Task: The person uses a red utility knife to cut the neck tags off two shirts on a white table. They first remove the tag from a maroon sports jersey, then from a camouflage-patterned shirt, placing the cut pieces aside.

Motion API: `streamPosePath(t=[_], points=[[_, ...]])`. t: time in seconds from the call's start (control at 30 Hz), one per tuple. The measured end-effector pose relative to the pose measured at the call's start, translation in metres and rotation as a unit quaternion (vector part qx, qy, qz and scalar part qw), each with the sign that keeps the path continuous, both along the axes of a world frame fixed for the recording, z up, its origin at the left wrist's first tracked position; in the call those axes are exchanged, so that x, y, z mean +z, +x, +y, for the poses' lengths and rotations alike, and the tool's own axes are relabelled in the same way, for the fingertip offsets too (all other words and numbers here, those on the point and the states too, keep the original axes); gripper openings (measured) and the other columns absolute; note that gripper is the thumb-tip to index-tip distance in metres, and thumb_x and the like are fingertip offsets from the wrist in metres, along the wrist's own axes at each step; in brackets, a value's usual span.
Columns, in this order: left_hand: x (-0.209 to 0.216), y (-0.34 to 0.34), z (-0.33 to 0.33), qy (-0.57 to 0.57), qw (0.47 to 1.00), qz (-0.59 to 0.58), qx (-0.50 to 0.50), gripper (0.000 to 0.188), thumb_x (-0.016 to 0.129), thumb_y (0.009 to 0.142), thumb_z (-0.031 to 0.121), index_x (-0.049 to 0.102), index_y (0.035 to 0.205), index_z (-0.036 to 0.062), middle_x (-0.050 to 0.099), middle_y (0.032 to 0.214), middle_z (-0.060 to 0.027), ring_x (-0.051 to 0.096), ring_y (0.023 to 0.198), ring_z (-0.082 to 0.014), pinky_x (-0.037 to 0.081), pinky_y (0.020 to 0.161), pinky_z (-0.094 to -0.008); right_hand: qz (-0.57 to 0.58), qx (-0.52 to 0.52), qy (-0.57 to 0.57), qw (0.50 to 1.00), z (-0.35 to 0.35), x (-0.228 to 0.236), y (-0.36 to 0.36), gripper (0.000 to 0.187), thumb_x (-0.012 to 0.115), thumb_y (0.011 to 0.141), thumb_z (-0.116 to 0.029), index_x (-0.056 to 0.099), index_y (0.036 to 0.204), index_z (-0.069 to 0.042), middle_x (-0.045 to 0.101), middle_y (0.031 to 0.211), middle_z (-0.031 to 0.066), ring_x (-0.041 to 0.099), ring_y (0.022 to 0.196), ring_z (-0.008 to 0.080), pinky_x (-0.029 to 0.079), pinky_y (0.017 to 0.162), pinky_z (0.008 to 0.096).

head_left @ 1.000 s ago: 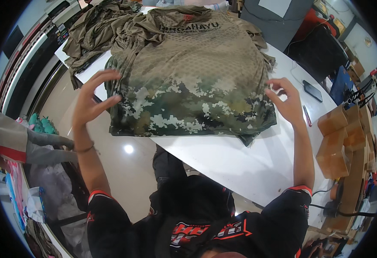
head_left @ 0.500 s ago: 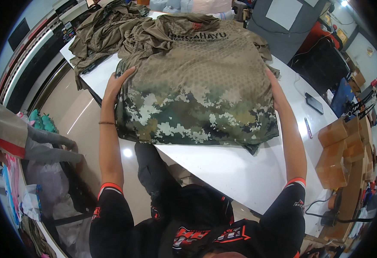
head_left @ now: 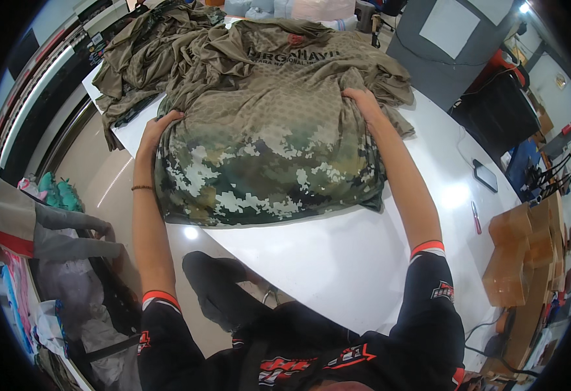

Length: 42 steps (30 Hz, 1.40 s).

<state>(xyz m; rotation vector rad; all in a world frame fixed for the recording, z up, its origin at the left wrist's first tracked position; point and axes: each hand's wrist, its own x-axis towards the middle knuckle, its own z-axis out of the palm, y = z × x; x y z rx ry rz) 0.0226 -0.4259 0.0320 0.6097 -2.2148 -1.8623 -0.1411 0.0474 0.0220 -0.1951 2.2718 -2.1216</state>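
A brown and green camouflage shirt (head_left: 266, 156) lies on the white table, its digital-patterned hem toward me and its printed chest away from me. My left hand (head_left: 160, 128) grips the shirt's left side, thumb on top and the other fingers under the cloth. On the other side my right hand (head_left: 363, 104) pinches the fabric, which bunches into folds around the fingers. The hem sags slightly past the table edge at the left. More brown shirts (head_left: 148, 52) lie crumpled in a heap at the far left, touching this one.
The white table (head_left: 298, 274) carries a phone (head_left: 485, 176) and a red-handled, pen-like tool (head_left: 476, 217) at the right. Cardboard boxes (head_left: 510, 247) stand at its right edge. A grey cabinet (head_left: 428, 55) rises behind. Another person's arms (head_left: 77, 228) show at the left.
My right hand has moved left and away from me, gathering the shirt into folds. The left hand shifted slightly left, and the shirt is now narrower and rumpled.
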Motion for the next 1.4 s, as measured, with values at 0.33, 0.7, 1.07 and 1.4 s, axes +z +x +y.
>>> streamPosePath(t=[0.33,0.7,1.07,1.4], points=[[-0.038,0.015,0.002,-0.048,0.992,0.102,0.049,0.041,0.079,0.084,0.032,0.077,0.103,-0.0037,0.075,0.098,-0.0062,0.069,0.086,-0.0143,0.053,0.081,-0.0282,0.033,0.084,0.035,0.995,0.013,-0.030,-0.075,0.039,0.069,0.085,-0.027,0.074,0.112,0.000,0.073,0.109,0.0097,0.067,0.099,0.0208,0.049,0.091,0.0331],[-0.032,0.040,0.003,-0.169,0.978,0.098,0.072,0.088,0.083,0.076,0.061,0.064,0.129,-0.0072,0.069,0.123,-0.0169,0.066,0.111,-0.0244,0.048,0.099,-0.0353,-0.002,-0.074,0.161,0.984,0.088,-0.007,0.059,0.079,0.076,0.088,-0.046,0.049,0.143,0.005,0.066,0.122,0.0165,0.064,0.112,0.0240,0.050,0.097,0.0368],[-0.075,0.197,0.076,-0.204,0.961,0.156,0.102,0.043,0.085,0.086,0.026,0.073,0.116,-0.0017,0.071,0.085,-0.0038,0.064,0.074,-0.0092,0.051,0.068,-0.0228,0.054,-0.072,0.114,0.989,0.121,-0.022,0.222,0.029,0.074,0.096,-0.029,0.068,0.093,0.000,0.060,0.073,-0.0015,0.055,0.067,0.0075,0.045,0.061,0.0294],[-0.079,0.199,0.069,-0.288,0.946,0.101,0.114,0.035,0.080,0.090,0.026,0.072,0.105,-0.0037,0.068,0.078,-0.0037,0.064,0.072,-0.0098,0.051,0.068,-0.0251,-0.018,-0.090,0.112,0.989,0.103,-0.013,0.225,0.048,0.073,0.094,-0.030,0.058,0.128,0.001,0.062,0.093,0.0073,0.060,0.065,0.0123,0.043,0.044,0.0272]])
